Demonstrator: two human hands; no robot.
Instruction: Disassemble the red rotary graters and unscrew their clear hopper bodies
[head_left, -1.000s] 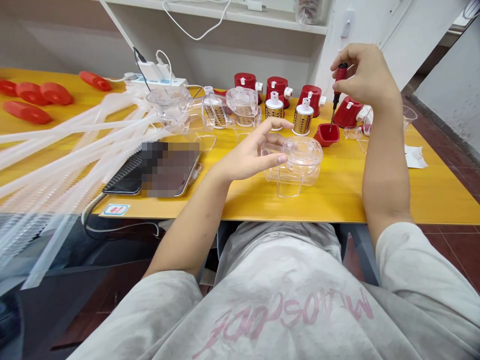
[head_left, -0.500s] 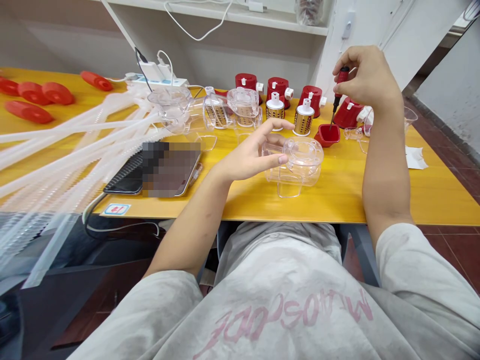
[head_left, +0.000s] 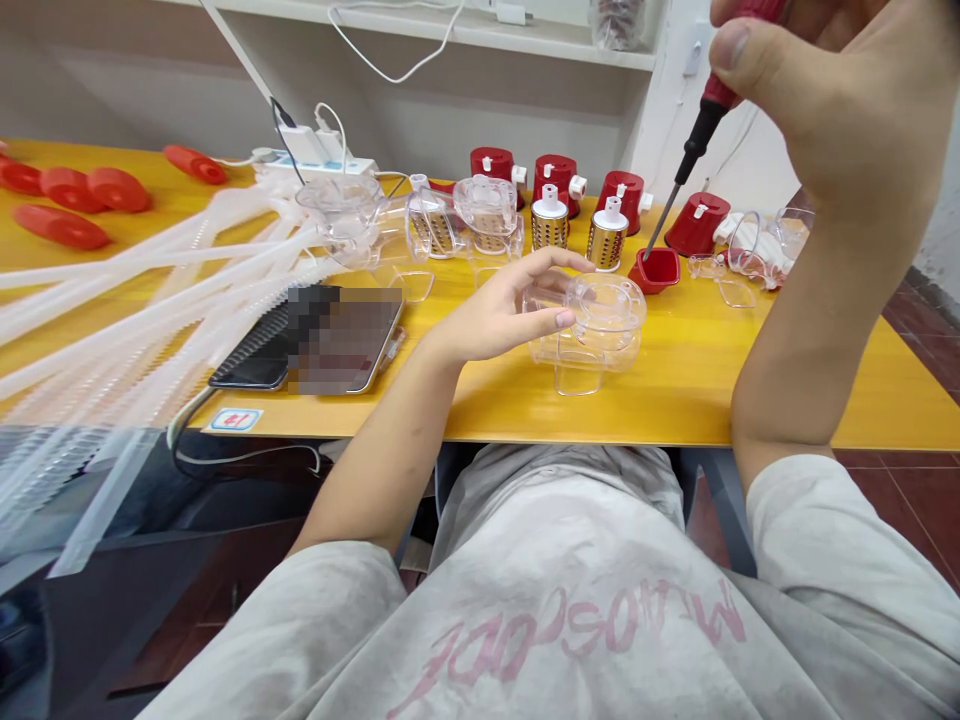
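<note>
My right hand point(head_left: 847, 110) is raised at the upper right, its fingers closed around the red-and-black handle of a screwdriver point(head_left: 703, 130). The shaft slants down, and its tip appears by the left rim of a small red cup point(head_left: 660, 272); I cannot tell whether they touch. On the table before me stands a clear plastic housing point(head_left: 611, 340) with a round flanged top. My left hand point(head_left: 514, 305) grips its left side, thumb in front and fingers behind, partly seen through the plastic.
Behind stand several red bases point(head_left: 622, 195) and perforated metal drums point(head_left: 606, 240). More clear housings point(head_left: 352, 215), a phone point(head_left: 247, 350), a tablet point(head_left: 349, 340) and long translucent plastic strips point(head_left: 172, 300) lie left. Red oval parts point(head_left: 64, 228) sit far left; a power strip point(head_left: 330, 160) is behind.
My right hand has lifted the screwdriver up and toward me, so hand and tool look larger. The left hand and clear housing have stayed put.
</note>
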